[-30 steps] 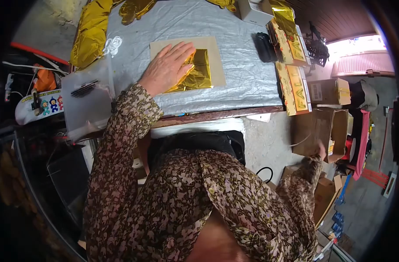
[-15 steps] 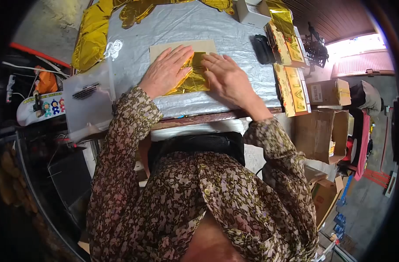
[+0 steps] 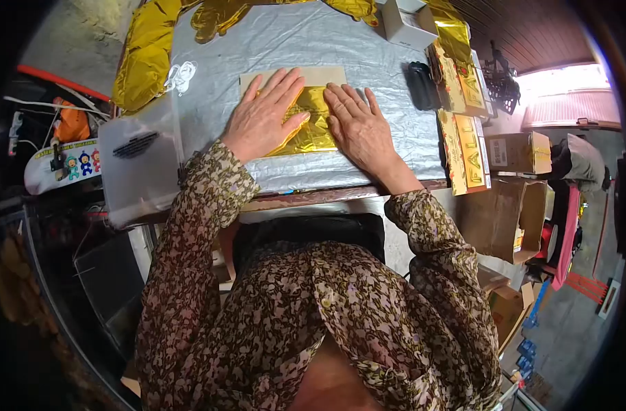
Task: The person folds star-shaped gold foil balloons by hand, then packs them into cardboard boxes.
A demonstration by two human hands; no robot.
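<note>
A folded sheet of shiny gold foil (image 3: pixel 311 133) lies on a flat brown cardboard piece (image 3: pixel 323 75) near the table's front edge. My left hand (image 3: pixel 265 118) rests flat on the foil's left side, fingers stretched out and thumb pointing across it. On the right side, my right hand (image 3: pixel 359 125) lies with its fingers extended, pressing on the foil's edge and the card. Neither hand grips anything. Part of the foil is hidden under both palms.
Silvery cloth (image 3: pixel 217 75) covers the table. Gold foil balloons (image 3: pixel 145 61) lie along its left and back edges. White string (image 3: pixel 181 77) and a clear plastic box (image 3: pixel 138 164) are at left. A black case (image 3: pixel 422 85), a white box (image 3: pixel 407 24) and printed packages (image 3: pixel 465 151) stand at right.
My right hand has flattened, its fingers straightening and spreading over the foil's right side. My left hand stays on the left side. The whole view has shifted slightly.
</note>
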